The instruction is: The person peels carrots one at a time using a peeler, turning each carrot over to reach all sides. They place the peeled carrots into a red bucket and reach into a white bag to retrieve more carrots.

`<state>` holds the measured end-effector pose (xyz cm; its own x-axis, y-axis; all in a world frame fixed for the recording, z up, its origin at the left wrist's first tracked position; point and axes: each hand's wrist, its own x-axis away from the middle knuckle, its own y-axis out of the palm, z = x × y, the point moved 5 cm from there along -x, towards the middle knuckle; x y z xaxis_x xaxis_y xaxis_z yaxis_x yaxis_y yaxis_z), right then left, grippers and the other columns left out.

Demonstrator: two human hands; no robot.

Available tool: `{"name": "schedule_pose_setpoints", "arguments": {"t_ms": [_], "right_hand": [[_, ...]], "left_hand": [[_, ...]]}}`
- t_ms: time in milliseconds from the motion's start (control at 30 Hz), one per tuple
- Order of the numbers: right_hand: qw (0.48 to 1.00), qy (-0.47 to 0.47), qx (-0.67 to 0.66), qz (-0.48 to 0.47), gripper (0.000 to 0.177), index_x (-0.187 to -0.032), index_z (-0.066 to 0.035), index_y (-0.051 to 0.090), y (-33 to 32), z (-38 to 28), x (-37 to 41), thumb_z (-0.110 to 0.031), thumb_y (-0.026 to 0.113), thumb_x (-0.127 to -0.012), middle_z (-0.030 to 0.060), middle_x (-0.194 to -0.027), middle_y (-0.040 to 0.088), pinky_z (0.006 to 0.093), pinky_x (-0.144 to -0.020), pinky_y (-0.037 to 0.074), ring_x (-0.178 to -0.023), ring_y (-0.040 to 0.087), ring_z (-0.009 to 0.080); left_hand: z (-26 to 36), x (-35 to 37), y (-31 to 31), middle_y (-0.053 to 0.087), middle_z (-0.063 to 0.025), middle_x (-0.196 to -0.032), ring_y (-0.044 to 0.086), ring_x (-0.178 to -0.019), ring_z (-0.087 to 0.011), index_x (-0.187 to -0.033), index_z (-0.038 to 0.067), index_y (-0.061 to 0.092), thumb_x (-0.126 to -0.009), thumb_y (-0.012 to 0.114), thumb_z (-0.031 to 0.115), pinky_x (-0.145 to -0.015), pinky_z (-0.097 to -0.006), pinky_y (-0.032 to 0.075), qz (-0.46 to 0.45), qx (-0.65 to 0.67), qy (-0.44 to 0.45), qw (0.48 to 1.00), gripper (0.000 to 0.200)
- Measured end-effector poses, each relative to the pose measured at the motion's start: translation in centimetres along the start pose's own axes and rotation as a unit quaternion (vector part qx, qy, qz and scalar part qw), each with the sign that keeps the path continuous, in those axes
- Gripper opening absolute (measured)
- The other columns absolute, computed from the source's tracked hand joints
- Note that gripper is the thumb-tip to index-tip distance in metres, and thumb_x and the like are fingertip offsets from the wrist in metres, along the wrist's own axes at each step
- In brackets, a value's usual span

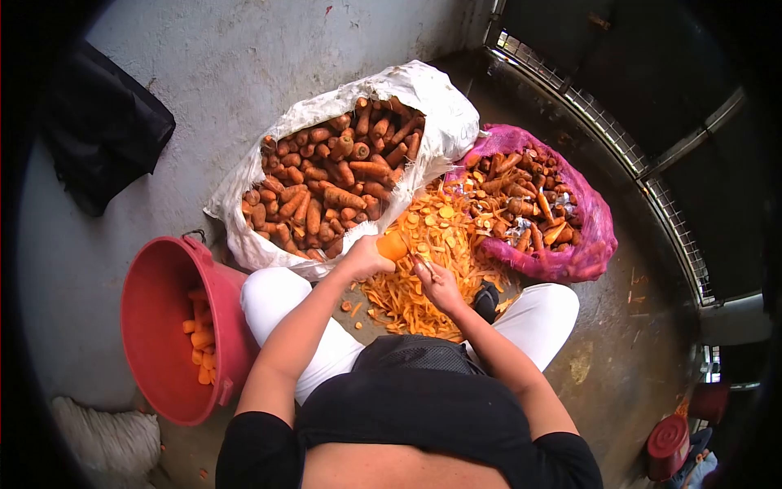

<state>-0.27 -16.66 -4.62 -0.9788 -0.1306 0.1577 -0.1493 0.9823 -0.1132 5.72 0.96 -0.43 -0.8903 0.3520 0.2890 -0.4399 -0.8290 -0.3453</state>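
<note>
My left hand (366, 260) is closed around a thick peeled carrot (393, 245), bright orange, held out over the peelings. Close to the carrot's near end, my right hand (440, 288) grips a small bladed tool (422, 264); whether it is a peeler or a knife is too small to tell. Below both hands lies a heap of carrot peelings (407, 297) with round cut ends among them, spread between my knees. Just beyond my left hand, a white sack (444, 114) lies open, full of unpeeled carrots (314, 216).
A pink mesh sack (599, 232) holding carrot pieces and scraps stands to the right. On the left, a red bucket (155, 326) contains peeled carrots (204, 338). Black cloth (106, 122) hangs on the wall. Another red bucket (668, 444) is at lower right.
</note>
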Motion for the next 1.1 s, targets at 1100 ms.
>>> {"name": "schedule_pose_setpoints", "arguments": {"t_ms": [1100], "right_hand": [[0.99, -0.084, 0.086, -0.072, 0.027, -0.107, -0.002, 0.065, -1.6, -3.6, -0.2, -0.025, 0.06, -0.093, 0.0073, -0.086, 0.068, 0.026, -0.071, 0.048, -0.078, 0.059, 0.0087]], "left_hand": [[0.2, 2.4, 1.7, 0.053, -0.0065, -0.065, 0.049, -0.047, -0.0135, -0.094, -0.003, 0.054, -0.064, 0.06, 0.009, -0.046, -0.0259, 0.042, -0.257, 0.441, -0.124, 0.851, 0.033]]}}
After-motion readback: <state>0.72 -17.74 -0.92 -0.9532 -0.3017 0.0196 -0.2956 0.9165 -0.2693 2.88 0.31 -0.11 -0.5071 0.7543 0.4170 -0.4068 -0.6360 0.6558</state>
